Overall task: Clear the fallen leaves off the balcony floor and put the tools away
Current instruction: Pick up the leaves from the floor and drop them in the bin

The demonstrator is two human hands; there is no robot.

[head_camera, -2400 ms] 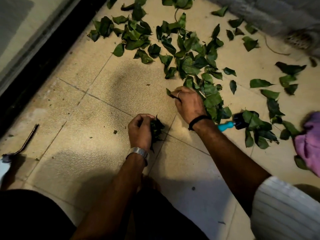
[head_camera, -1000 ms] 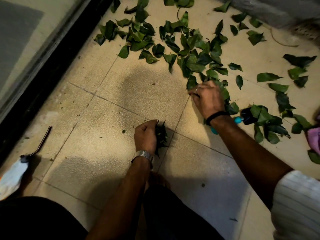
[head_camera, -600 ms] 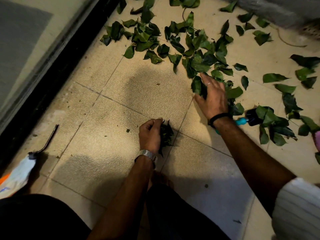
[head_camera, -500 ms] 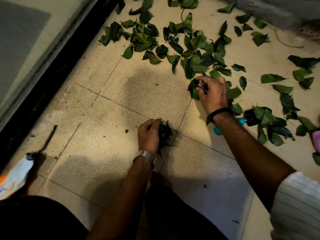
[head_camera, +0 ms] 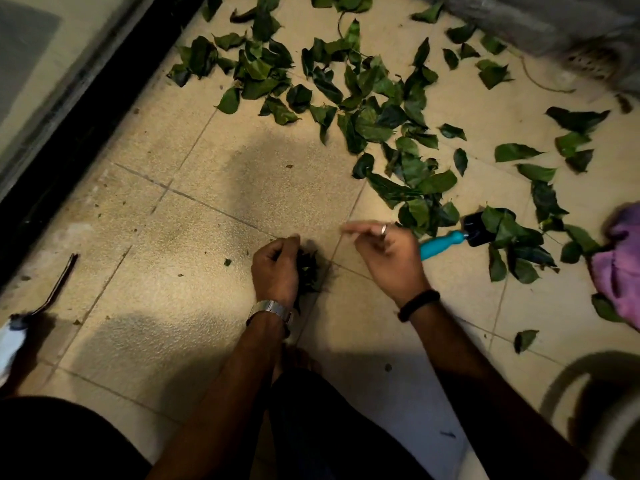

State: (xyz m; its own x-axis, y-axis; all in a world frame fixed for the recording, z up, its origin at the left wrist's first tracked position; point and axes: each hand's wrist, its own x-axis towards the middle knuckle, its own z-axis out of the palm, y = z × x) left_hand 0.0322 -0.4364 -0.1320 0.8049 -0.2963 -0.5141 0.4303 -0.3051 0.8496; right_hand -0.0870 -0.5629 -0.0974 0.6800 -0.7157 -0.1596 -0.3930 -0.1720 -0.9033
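Beige speckled balcony floor tiles (head_camera: pixel 166 271) are filling the head view, with a black door track (head_camera: pixel 86 133) running along the left edge.

Loose green fallen leaves (head_camera: pixel 363 109) are lying scattered across the upper middle and right, well apart from the bare patch in front of the person.

Left hand (head_camera: pixel 275 268) is resting low on the tile, fingers curled round a dark wad of gathered leaves (head_camera: pixel 308 271).

Right hand (head_camera: pixel 388 252), ring on one finger, is now hovering just beside the left one. Half a second ago it was out at the edge of the leaf pile pinching a leaf; it has since swung back toward the wad. Motion blur on the fingertips, so I cannot tell whether it is holding a leaf or has let go. Likely mid-transfer: one more leaf going into the bundle.

Teal-handled hand tool with a black head (head_camera: pixel 450 239) is lying on the floor just right of the right hand, head partly buried under leaves, untouched.

Purple cloth (head_camera: pixel 616 268) is showing at the right edge.

Judgement: still early. Most leaves are on the floor and tool stowing is not yet started.
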